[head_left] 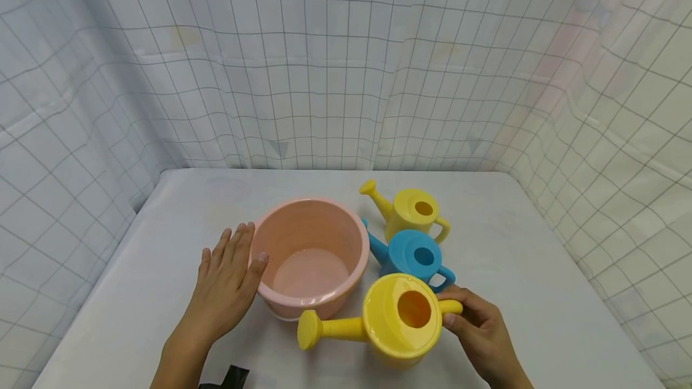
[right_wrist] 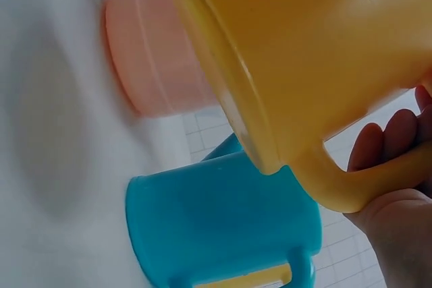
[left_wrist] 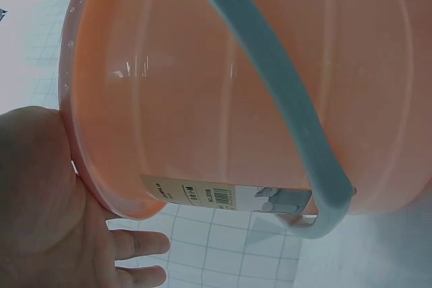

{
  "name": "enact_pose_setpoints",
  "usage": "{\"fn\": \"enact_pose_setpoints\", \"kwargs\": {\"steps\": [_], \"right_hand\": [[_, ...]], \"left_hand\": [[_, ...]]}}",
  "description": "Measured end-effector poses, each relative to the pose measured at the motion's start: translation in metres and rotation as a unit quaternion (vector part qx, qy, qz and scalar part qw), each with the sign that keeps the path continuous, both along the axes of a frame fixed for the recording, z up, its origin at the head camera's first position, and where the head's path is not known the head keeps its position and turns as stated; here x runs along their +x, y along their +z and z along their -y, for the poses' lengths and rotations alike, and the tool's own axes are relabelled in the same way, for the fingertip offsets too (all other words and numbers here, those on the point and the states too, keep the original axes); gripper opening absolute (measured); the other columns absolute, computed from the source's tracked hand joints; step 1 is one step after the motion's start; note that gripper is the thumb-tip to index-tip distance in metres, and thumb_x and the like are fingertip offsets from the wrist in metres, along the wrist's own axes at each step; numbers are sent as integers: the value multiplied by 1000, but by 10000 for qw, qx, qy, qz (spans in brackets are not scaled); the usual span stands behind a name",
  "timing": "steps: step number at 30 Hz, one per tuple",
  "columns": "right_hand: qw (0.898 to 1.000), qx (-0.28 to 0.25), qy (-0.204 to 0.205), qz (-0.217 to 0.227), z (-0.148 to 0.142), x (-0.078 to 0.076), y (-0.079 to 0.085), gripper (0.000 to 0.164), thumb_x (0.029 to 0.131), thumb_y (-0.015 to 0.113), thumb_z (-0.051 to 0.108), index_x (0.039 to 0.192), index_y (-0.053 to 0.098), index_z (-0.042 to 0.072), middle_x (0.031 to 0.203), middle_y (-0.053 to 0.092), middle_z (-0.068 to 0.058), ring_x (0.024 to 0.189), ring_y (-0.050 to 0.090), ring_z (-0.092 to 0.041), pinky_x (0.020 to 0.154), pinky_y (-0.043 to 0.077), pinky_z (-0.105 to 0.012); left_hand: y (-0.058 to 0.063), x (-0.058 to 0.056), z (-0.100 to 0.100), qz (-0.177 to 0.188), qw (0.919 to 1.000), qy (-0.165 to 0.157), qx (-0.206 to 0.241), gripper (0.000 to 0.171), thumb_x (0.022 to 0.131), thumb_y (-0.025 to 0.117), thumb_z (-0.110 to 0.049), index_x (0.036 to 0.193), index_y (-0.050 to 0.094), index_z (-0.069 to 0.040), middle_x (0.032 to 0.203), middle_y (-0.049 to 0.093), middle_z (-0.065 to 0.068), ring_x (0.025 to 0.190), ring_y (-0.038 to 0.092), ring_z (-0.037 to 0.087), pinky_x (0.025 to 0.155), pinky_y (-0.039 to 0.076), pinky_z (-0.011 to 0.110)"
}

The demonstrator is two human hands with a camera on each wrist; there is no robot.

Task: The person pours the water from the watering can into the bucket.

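My left hand (head_left: 227,284) rests against the left side of a pink plastic bucket (head_left: 337,305), fingers straight and thumb over the rim. Its grey-white handle (left_wrist: 287,102) hangs down along the outer wall, beside a paper label (left_wrist: 202,192). With my right hand (head_left: 481,329) I grip the handle of a yellow watering can (head_left: 384,317). This can is held above the table, its spout pointing left in front of the bucket. Behind it stands a blue watering can (head_left: 402,254). Farther back is a second yellow watering can (head_left: 402,215), its spout toward the back left.
A white-covered table (head_left: 535,293) carries all these things. Grid-patterned white curtains (head_left: 324,77) enclose it at the back and both sides. A black object (head_left: 233,377) shows at the bottom edge by my left forearm.
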State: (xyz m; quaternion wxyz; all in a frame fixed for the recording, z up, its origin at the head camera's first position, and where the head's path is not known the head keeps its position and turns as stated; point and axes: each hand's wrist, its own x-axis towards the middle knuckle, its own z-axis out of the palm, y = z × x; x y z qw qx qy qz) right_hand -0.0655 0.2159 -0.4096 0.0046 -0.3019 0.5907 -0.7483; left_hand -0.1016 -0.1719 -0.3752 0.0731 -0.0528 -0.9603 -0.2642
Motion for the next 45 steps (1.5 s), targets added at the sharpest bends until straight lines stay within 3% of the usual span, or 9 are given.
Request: {"fn": "enact_pose_setpoints", "kwargs": {"steps": [7,14,27,32,39,45], "right_hand": [[9990,387,-164,171,0,1,-7,33,92,38,-17,120,54,-8,110,62,-3,94,58,-12,84,55,-26],[9903,1042,-481,779,2,3,-8,24,93,48,-7,116,56,-8,108,63,2,93,61,-8,83,56,-28],[9849,1360,-443,976,4,1,-17,24,94,50,-3,117,56,-5,108,64,0,90,62,-11,83,56,-30],[9837,1530,-425,842,5,0,-22,24,94,51,-2,118,56,-5,108,65,0,90,62,-12,84,56,-28],[9709,1972,-740,1141,8,0,-25,24,94,54,5,117,59,0,106,66,-4,88,61,-17,84,55,-27],[9668,2103,-857,1175,10,1,-26,23,93,56,6,115,60,0,106,66,-5,88,62,-17,84,55,-27]], "left_hand": [[0,1,0,-43,10000,6,16,64,100,29,-49,153,12,-17,158,18,16,147,5,38,111,0,67],[0,1,1,-61,10000,-25,59,63,101,29,-48,153,12,-17,157,19,17,147,6,39,110,1,68],[1,1,0,-64,10000,-17,62,64,101,29,-48,153,12,-16,158,18,17,147,6,39,110,2,67],[0,1,0,-89,9999,-35,79,63,101,29,-48,153,13,-16,157,18,17,147,6,39,110,1,68],[-1,1,0,-110,9999,-48,79,63,101,29,-47,153,13,-16,157,19,17,147,6,39,110,2,68],[-1,0,1,-94,9999,-27,63,63,101,29,-47,153,13,-16,157,20,18,147,6,39,110,3,68]]}}
